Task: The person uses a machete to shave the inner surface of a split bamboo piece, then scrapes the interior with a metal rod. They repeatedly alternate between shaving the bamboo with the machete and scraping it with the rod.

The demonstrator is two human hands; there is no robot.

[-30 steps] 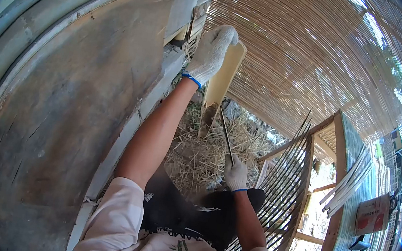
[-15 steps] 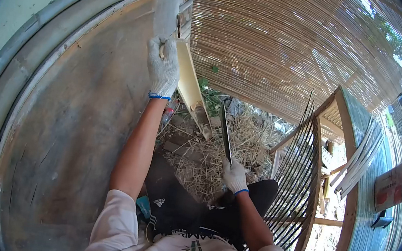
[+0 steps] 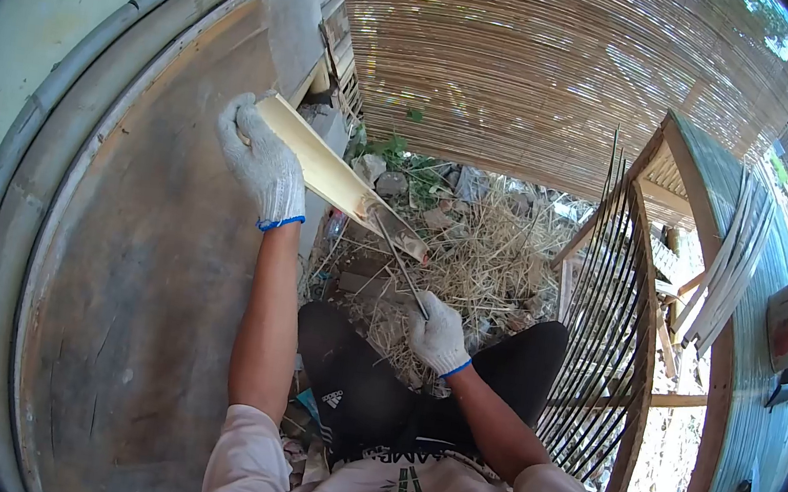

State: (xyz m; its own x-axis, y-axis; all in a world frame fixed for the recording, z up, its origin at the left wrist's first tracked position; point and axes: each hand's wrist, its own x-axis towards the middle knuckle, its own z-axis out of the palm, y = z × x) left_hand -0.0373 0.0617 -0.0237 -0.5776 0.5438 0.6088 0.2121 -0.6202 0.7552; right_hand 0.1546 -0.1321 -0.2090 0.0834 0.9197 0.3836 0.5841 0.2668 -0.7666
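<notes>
A: Where's the bamboo piece [image 3: 335, 180]?
B: Just left of centre, upper half of the frame. Split length, trough-shaped, hollow pale side showing.
A: Which way does it point?
B: Long axis is a diagonal — one end up and left beside the left hand [image 3: 262, 156], the other down and right near frame centre, over the straw [image 3: 511, 251]. Brownish patch towards that lower end.
A: Hands?
B: Apart, both gloved. Left hand is clamped on the piece's near edge, by its upper end. Right hand [image 3: 440, 333], below centre, has its fingers wrapped round a thin dark blade [image 3: 401, 265].
A: Blade direction?
B: Up and left from the fist, crossing the piece's lower end in view — can't tell if it touches.
A: Surroundings?
B: Brown panel [image 3: 142, 294] fills the left side, reed screen [image 3: 555, 59] across the top, slatted frame [image 3: 599, 340] at right.
</notes>
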